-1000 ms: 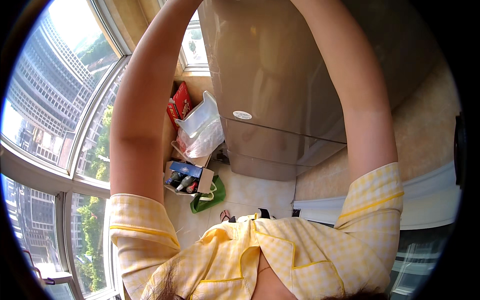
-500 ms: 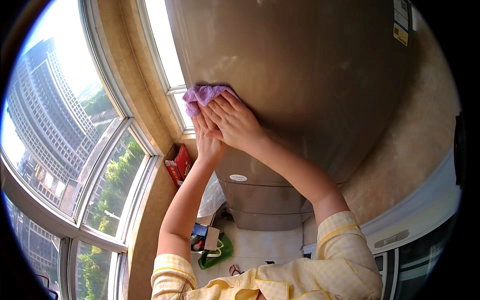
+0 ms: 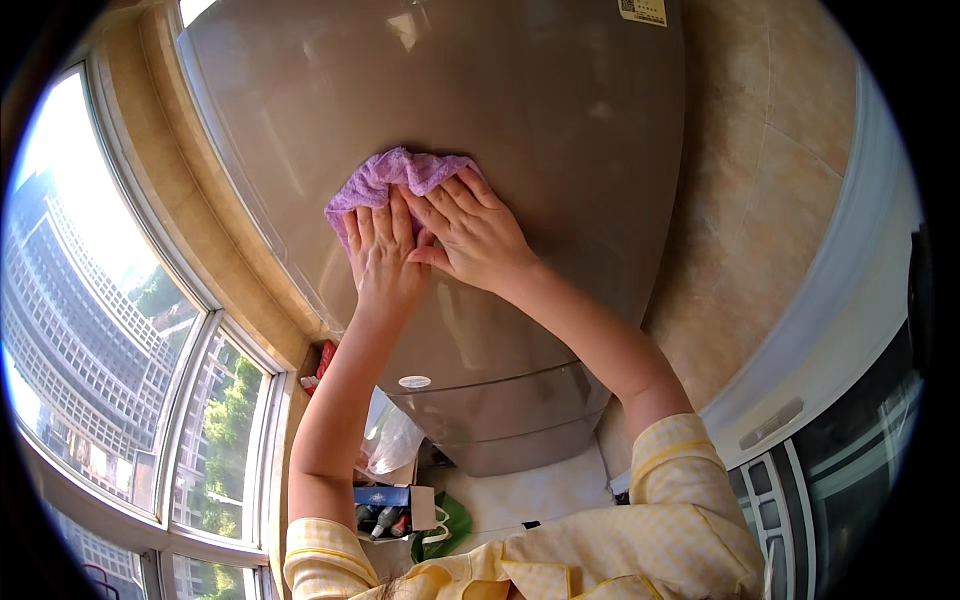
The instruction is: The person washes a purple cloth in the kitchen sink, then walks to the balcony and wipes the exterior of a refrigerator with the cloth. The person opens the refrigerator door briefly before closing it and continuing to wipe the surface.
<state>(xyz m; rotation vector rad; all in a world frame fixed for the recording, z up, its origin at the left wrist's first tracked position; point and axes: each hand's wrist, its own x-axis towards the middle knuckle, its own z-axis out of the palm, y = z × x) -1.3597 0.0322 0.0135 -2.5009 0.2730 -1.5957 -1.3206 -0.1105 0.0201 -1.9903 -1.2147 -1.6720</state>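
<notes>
A crumpled purple cloth (image 3: 385, 172) lies against the glossy grey-brown door of a tall appliance, which looks like a refrigerator (image 3: 560, 130). My left hand (image 3: 383, 255) presses flat on the cloth, its fingers stretched out and slightly apart. Beside it, my right hand (image 3: 470, 228) also lies flat with spread fingers, their tips on the cloth's right part. The right thumb reaches over to the left hand. Both palms face the door, and bunched folds of cloth stick out above the fingertips.
Windows (image 3: 190, 400) line the left side. Below my left forearm are a clear plastic bag (image 3: 392, 440), a box of bottles (image 3: 383, 515) and a green bag (image 3: 455, 525). A tiled wall (image 3: 760, 200) and a white-framed sliding door (image 3: 800, 430) stand to the right.
My view has turned, so the door fills more of the middle. Both hands and the cloth have moved from the door's left edge inward onto its face; the left fingers show more clearly.
</notes>
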